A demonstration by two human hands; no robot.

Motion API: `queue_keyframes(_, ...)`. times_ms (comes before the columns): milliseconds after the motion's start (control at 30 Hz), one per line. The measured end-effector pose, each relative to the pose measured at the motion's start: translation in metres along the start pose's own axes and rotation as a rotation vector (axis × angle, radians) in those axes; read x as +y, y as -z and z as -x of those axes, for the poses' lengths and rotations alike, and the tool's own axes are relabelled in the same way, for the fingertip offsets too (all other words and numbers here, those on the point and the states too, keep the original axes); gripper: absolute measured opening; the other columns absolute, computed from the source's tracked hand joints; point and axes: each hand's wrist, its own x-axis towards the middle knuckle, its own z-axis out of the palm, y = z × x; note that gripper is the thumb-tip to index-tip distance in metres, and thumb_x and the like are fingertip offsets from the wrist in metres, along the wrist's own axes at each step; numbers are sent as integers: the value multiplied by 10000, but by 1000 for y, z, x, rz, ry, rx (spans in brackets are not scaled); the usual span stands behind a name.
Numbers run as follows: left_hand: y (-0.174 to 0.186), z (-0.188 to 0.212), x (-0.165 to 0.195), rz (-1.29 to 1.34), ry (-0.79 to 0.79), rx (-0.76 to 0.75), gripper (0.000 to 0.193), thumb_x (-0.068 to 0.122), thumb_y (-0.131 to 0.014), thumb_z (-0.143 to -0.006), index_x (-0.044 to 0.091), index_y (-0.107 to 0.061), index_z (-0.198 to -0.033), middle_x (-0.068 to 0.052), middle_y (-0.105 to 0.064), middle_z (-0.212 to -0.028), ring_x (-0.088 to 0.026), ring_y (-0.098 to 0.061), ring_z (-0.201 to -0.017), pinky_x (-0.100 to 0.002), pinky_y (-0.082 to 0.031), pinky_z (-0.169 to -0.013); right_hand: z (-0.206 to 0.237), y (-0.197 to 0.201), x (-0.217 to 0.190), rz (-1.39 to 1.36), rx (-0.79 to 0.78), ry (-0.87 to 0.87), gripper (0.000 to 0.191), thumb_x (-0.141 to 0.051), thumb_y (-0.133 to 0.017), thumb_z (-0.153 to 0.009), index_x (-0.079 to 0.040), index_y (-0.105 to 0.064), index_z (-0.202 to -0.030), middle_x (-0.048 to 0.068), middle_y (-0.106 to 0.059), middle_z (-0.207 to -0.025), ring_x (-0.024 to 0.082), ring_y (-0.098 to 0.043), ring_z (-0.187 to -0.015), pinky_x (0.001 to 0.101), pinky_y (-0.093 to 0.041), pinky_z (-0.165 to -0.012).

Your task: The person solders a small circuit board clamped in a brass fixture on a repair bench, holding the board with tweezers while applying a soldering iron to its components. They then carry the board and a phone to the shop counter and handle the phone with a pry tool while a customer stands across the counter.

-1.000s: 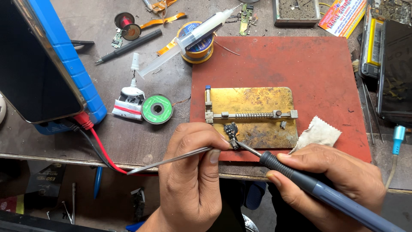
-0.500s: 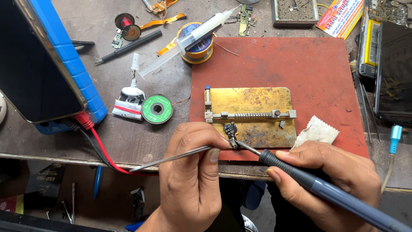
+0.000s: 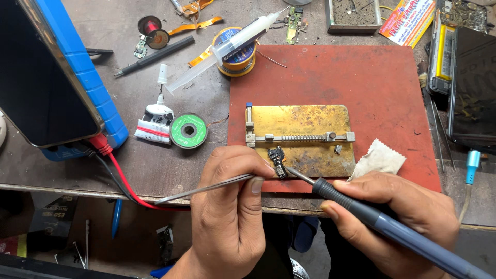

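My left hand point(image 3: 230, 212) pinches metal tweezers point(image 3: 206, 188), whose tips hold a small dark circuit part point(image 3: 278, 158) at the near edge of a brass holder plate point(image 3: 302, 135). My right hand point(image 3: 395, 217) grips a grey-blue soldering iron point(image 3: 382, 223); its tip touches the small part from the right. The plate lies on a red mat point(image 3: 361, 82) and carries a sprung clamp bar point(image 3: 299, 138).
A cloth scrap point(image 3: 378, 159) lies right of the plate. A green wick spool point(image 3: 188, 130), a white tube point(image 3: 155, 116), a syringe point(image 3: 227, 46) on a solder reel, and a blue-cased device point(image 3: 51, 77) with red lead sit left. Phones and boards point(image 3: 467, 77) crowd the right.
The view has shifted very slightly. Both hands stay in place with the tweezers and the iron on the small part.
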Motion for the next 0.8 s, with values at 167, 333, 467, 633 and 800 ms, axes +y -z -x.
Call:
queue_keyframes(167,0,0,0,-6,-11,0,118,-39,-560,-1065,22,-585,-1163,-96,-643,-1043,-219,-649,-979,-314,-539,-894,-1,-1,0,-19,-6,11,318,-147,-866,-760,-38,-730,-1026,59,-789,-898,92,-783,-770,213,-587,-683)
queue_keyframes(333,-1,-1,0,10,2,0,115,-40,-558,-1066,20,-588,-1160,-100,-644,-1024,-215,-654,-968,-310,-546,-884,-1,0,0,-28,-4,-9,311,-137,-866,-765,-39,-733,-1029,54,-791,-888,103,-738,-783,209,-587,-679)
queue_keyframes(467,0,-1,0,9,-4,-1,113,-38,-559,-1069,18,-587,-1162,-102,-642,-1023,-217,-653,-970,-310,-546,-884,-1,-1,0,-37,0,-13,322,-133,-868,-755,-33,-731,-1030,62,-789,-893,110,-738,-791,213,-590,-688)
queue_keyframes(633,1,-1,0,2,-2,-1,107,-36,-562,-1068,21,-591,-1154,-100,-644,-1052,-218,-654,-967,-309,-546,-882,-1,-1,0,-25,0,-8,320,-126,-867,-757,-29,-735,-1032,62,-788,-895,110,-733,-784,213,-584,-683)
queue_keyframes(800,0,-2,1,2,-7,0,104,-34,-561,-1071,23,-594,-1152,-95,-649,-1019,-218,-659,-975,-308,-547,-893,-1,-3,-1,-28,12,2,324,-125,-867,-756,-27,-732,-1034,66,-788,-902,102,-746,-776,210,-582,-680)
